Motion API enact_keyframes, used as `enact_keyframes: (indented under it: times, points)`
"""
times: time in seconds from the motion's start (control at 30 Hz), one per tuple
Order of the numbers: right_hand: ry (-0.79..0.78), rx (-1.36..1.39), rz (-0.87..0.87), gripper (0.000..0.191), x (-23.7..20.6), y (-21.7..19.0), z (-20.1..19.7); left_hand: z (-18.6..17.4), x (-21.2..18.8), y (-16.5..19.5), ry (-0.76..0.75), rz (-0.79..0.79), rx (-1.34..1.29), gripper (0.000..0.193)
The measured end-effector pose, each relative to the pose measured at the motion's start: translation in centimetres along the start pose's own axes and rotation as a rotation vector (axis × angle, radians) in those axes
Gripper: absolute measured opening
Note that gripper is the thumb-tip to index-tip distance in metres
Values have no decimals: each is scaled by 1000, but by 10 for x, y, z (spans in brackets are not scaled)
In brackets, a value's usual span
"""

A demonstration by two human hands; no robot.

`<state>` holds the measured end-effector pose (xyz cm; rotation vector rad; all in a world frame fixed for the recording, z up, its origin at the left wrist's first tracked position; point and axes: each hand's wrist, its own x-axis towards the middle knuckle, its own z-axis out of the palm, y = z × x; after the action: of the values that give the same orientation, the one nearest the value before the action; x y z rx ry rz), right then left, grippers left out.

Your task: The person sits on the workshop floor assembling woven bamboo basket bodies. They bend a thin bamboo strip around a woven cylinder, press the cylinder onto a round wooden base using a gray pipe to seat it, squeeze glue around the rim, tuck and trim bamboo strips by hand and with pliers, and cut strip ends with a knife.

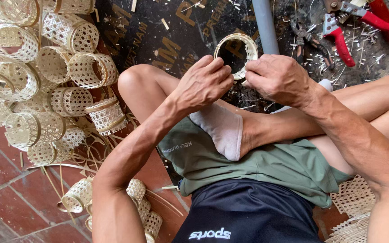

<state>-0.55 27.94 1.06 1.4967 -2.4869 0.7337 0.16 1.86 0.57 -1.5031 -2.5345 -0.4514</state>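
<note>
Woven cane ring (236,53) (hollow, nothing inside) pinched by both hands' fingers (212,67).

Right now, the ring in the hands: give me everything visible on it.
The ring is a pale, thin hoop that looks like bamboo or rattan strip, its band apparently woven in an open lattice. It stands on edge, the opening facing the camera, dark mat showing through. The left hand pinches its lower left rim, the right hand its lower right. A grey pipe passes just beside it.
</note>
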Motion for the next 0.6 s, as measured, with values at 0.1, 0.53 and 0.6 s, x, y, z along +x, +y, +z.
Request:
enact_keyframes:
  times: [0.1, 0.53, 0.6]
  points:
    - [-11, -18, 10, 26, 0, 0, 3, 3, 1, 1, -28, -20, 6, 22]
    - [-89, -75, -46, 12, 4, 1, 2, 8, 12, 11, -90, -319, -189, 16]
    - [-84, -91, -68, 11, 4, 3, 2, 10, 13, 10, -57, -366, -209, 13]
